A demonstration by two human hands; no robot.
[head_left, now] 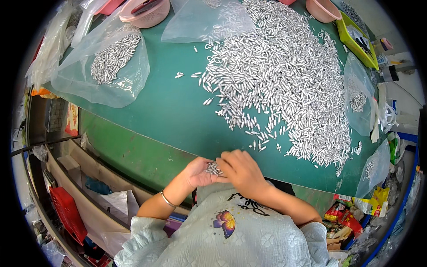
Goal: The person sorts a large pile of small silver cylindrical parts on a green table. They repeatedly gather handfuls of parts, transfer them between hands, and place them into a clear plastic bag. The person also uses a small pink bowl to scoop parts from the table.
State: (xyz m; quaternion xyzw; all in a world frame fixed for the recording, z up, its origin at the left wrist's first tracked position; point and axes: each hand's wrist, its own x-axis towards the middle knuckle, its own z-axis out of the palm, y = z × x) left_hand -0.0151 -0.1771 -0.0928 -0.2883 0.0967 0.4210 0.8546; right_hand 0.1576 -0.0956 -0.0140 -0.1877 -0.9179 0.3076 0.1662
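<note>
My left hand (pixel 200 174) is cupped, palm up, just off the table's front edge, with several small silver metal parts (pixel 214 168) lying in it. Over that palm bends my right hand (pixel 243 172), its fingers curled together at the parts; what they pinch, if anything, is hidden. Beyond both hands a wide heap of the same kind of spindle-shaped silver parts (pixel 275 75) covers much of the green tabletop (pixel 164 102). A few strays lie along the heap's left and near sides.
A clear plastic bag (pixel 126 91) with silver parts lies at left. Pink baskets (pixel 149 15) and a yellow-green tray (pixel 356 42) stand at the far edge. More bags of parts (pixel 358 113) line the right side. Left of me is a shelf with a red basket (pixel 69 213).
</note>
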